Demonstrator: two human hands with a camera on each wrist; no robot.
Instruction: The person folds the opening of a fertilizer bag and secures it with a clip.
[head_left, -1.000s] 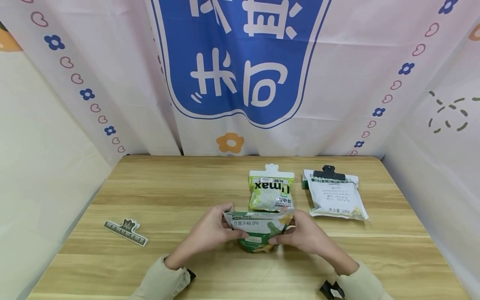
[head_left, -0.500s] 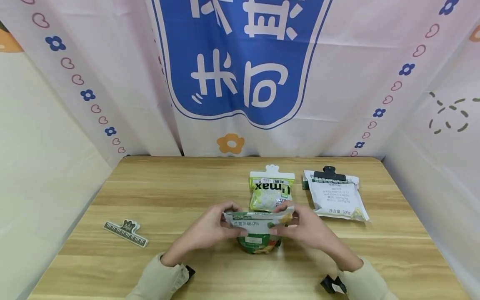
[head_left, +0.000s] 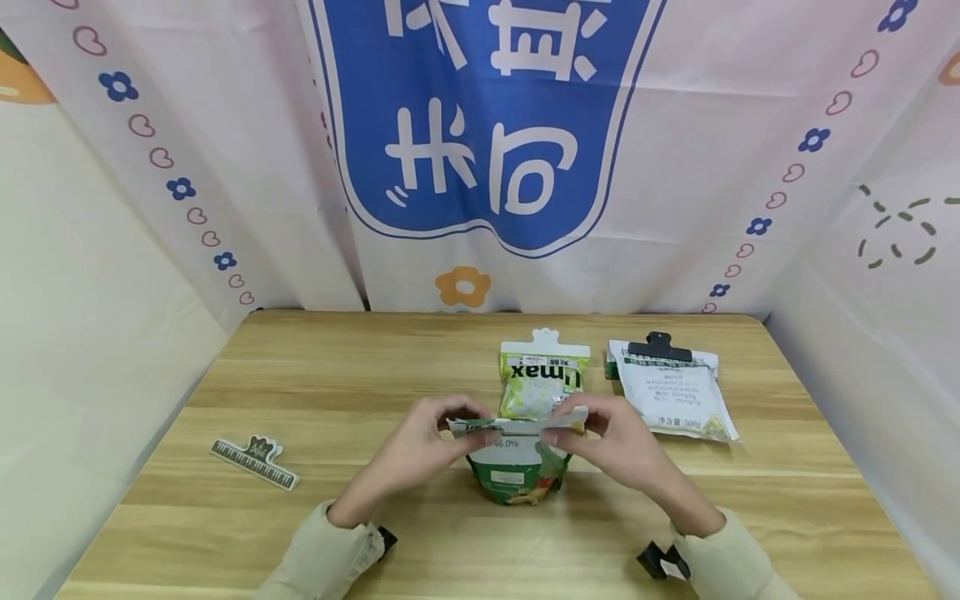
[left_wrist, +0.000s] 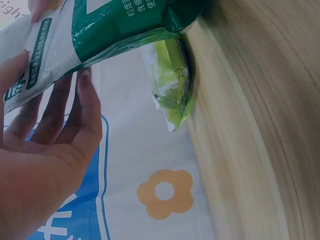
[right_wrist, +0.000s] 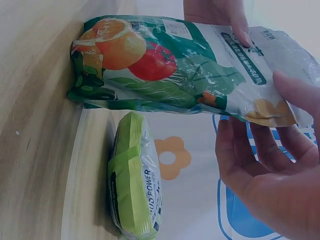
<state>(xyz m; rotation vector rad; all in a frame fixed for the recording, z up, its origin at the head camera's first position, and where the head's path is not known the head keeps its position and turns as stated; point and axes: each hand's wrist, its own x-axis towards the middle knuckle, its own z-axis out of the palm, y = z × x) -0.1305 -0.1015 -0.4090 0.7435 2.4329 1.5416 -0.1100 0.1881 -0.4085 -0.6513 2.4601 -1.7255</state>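
A green and white plastic bag [head_left: 510,475] printed with fruit and vegetables stands upright on the table before the person. My left hand [head_left: 431,437] pinches its upper left edge, thumb on the near side and fingers behind. At the upper right edge, my right hand [head_left: 611,437] pinches the bag in the same way. The bag's top edge is bent over between the hands. In the right wrist view, the bag [right_wrist: 165,65] shows an orange and a tomato, and its base touches the table. Just behind it lies a lime-green Umax bag [head_left: 536,387] with a white clip [head_left: 545,343] across its top.
Farther right lies a white bag [head_left: 675,400] closed by a black clip [head_left: 658,347]. A clip with a piano-key pattern [head_left: 257,461] lies on the left of the wooden table [head_left: 337,358]. A printed curtain [head_left: 675,167] hangs behind the table.
Both hands have risen slightly and moved up toward the bag's top edge, thumbs higher on its front. The top edge has become more folded, covering part of the print.
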